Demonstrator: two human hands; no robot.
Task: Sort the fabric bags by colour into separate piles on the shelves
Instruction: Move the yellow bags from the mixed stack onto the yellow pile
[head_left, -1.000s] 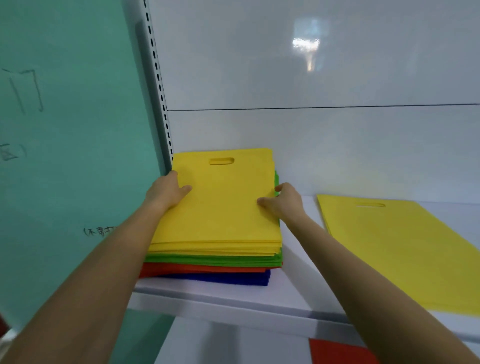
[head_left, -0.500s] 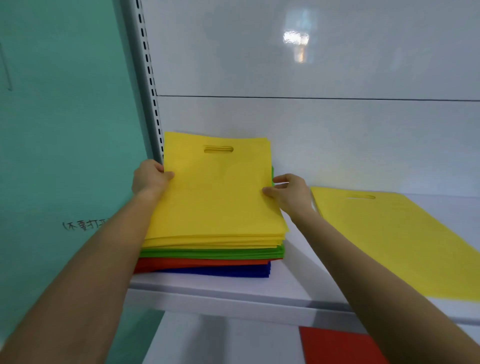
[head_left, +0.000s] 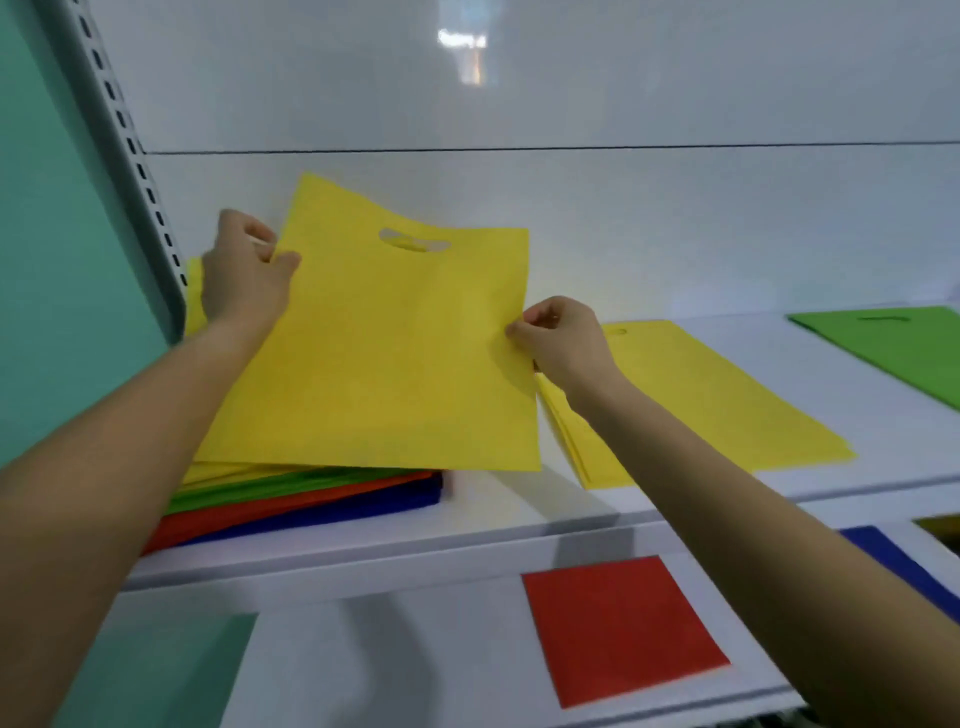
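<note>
We see the fingers (head_left: 284, 259) of the left hand (head_left: 244, 275) curled round the left edge of a yellow bag (head_left: 384, 364), thumb on its front. The right hand (head_left: 561, 340) pinches the bag's right edge between thumb and curled fingers (head_left: 521, 328). The bag is held tilted in the air, its handle slot at the far end, just above the mixed stack (head_left: 311, 493). In that stack we make out yellow, green, red and blue layers. It sits at the left end of the upper shelf (head_left: 519, 501). Just right of the stack lies a flat yellow pile (head_left: 717, 400), and farther right a green bag (head_left: 893, 343). Below and to the right of the stack, on the lower shelf (head_left: 415, 654), we see a red bag (head_left: 618, 629) and a blue bag (head_left: 893, 561) beyond it.
</note>
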